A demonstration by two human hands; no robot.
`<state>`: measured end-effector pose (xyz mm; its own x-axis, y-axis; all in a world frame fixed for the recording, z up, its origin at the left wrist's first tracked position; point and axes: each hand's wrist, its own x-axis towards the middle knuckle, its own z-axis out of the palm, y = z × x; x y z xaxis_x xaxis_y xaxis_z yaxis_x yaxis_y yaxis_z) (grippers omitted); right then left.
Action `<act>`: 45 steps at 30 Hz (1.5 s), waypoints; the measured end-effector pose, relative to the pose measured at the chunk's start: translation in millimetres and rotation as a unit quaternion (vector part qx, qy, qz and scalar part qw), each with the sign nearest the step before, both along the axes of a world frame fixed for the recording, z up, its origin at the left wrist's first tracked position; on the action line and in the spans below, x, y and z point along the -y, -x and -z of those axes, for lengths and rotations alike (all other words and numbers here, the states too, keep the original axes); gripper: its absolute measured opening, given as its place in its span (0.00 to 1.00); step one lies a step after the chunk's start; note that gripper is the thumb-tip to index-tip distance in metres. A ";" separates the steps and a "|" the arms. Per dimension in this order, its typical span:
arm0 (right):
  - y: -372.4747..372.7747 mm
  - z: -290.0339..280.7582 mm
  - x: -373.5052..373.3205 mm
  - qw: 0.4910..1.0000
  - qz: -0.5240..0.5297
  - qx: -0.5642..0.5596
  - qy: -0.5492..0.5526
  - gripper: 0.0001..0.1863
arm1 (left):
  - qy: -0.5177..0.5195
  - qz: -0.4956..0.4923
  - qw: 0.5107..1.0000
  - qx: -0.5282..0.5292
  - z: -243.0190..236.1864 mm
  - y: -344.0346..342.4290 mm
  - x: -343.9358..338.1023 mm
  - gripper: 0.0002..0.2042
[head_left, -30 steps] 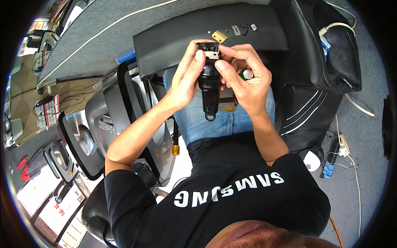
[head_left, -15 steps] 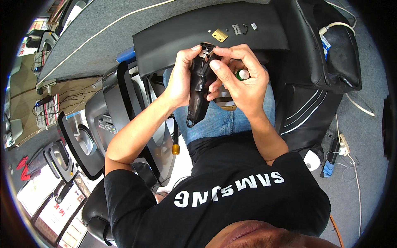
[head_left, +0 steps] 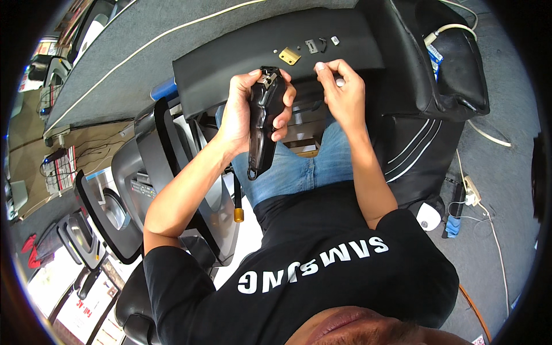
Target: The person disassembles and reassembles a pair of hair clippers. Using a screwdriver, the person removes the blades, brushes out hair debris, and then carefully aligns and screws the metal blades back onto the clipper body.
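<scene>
My left hand [head_left: 237,112] is wrapped around a black hair clipper [head_left: 263,126], held upright with its bare metal head at the top and its hanging loop at the bottom. To the right, apart from the clipper, my right hand [head_left: 347,102] is closed, thumb and forefinger pinched near the bench edge. A white-ended object [head_left: 340,82] shows in its curled fingers; the rest is hidden. Beyond both hands, a gold clipper blade [head_left: 289,56], a grey metal blade [head_left: 311,46], a small black curved part [head_left: 322,43] and a small white piece [head_left: 335,41] lie in a row.
The parts lie on a black padded bench [head_left: 230,54]. A black armchair [head_left: 460,86] with a white cable [head_left: 451,27] stands at the right. Grey and black machine-like furniture [head_left: 132,161] is close by my left arm. A power strip [head_left: 471,192] lies on the carpet.
My right hand has left the clipper's head and moved right, its fingers drawing together. My left fingers now wrap around the clipper's right side. The view has shifted slightly.
</scene>
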<state>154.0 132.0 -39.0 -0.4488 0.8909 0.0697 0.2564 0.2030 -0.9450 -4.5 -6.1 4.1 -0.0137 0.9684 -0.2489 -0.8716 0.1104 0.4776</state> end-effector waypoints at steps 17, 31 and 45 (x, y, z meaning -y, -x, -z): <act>39.0 62.2 -103.0 0.926 0.023 0.314 -0.207 0.18 | 0.016 0.002 1.000 0.011 1.2 4.8 -4.4 0.22; 35.2 51.7 -95.3 0.923 0.044 0.282 -0.257 0.11 | 0.012 -0.003 1.000 0.010 2.1 4.1 -5.3 0.22; 15.7 -53.2 8.3 0.994 -0.075 -0.078 -0.013 0.11 | 0.020 -0.016 1.000 -0.009 -0.2 8.8 -4.1 0.23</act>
